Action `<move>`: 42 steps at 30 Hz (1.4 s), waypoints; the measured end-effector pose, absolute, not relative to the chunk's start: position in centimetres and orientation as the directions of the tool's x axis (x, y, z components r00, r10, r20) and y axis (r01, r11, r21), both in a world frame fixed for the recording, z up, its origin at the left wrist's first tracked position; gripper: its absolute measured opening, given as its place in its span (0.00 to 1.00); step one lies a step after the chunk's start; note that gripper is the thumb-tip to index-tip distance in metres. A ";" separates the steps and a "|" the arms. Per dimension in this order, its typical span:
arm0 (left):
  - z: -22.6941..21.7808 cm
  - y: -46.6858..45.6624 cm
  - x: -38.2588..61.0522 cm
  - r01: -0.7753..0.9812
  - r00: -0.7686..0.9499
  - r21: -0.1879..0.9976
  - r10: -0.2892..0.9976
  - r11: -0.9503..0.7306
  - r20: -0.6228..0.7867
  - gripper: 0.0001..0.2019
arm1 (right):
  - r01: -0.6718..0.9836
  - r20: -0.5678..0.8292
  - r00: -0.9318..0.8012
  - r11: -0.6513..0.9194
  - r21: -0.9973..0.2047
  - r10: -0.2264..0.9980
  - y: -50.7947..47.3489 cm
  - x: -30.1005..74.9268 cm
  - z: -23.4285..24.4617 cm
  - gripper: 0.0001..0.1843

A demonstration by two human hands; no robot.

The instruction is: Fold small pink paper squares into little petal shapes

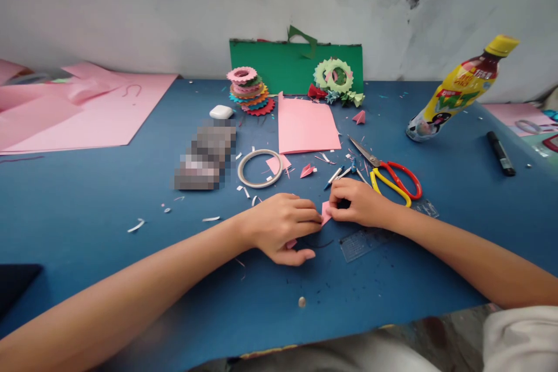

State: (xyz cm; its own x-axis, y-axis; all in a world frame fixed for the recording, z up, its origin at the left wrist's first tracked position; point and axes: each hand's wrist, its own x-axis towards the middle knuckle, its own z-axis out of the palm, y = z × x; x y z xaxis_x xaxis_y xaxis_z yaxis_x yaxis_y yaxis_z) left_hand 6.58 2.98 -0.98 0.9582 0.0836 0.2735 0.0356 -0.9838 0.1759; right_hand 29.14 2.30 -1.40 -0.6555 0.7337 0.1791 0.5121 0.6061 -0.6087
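A small piece of pink paper (325,213) lies between my two hands, low over the table. My right hand (360,203) pinches its right edge between thumb and fingers. My left hand (285,226) holds the other side down with its fingers together, the thumb sticking out apart from them. A bit of pink also shows under the left palm; whether it is the same piece, I cannot tell. Below my right wrist is a clear plastic ruler (361,243). Scissors (386,171) with one red and one yellow handle lie just beyond that hand, next to a pen (335,178).
A roll of tape (260,168), folded pink pieces (307,170) and paper scraps (136,225) lie around. Farther back are a pink sheet (307,126), stacked scalloped paper rings (250,93) and a green board (272,64). A tilted drink bottle (457,93) and black marker (500,153) are at right.
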 end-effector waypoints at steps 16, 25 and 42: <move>-0.1 0.8 7.7 0.228 0.961 0.014 0.227 -0.974 0.157 0.26 | 0.603 0.081 -0.596 0.512 -0.612 0.799 1.8 29.0 -0.4 0.09; 0.1 0.5 8.1 0.229 0.963 -0.046 0.219 -0.972 0.158 0.23 | 0.645 -0.063 -0.570 0.399 -0.651 0.819 2.0 29.0 0.8 0.05; 0.5 1.3 7.5 0.137 0.979 0.079 0.147 -0.987 0.139 0.13 | 0.650 -0.170 -0.582 0.328 -0.686 0.795 3.2 29.6 0.9 0.06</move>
State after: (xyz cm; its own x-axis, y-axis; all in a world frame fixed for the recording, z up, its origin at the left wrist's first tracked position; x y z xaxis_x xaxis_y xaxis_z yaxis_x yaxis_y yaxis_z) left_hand 7.49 1.27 0.53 0.9794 0.1466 0.1386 0.1365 -0.9875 0.0793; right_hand 29.56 3.23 0.95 -0.5819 0.7952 -0.1704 0.6495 0.3284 -0.6858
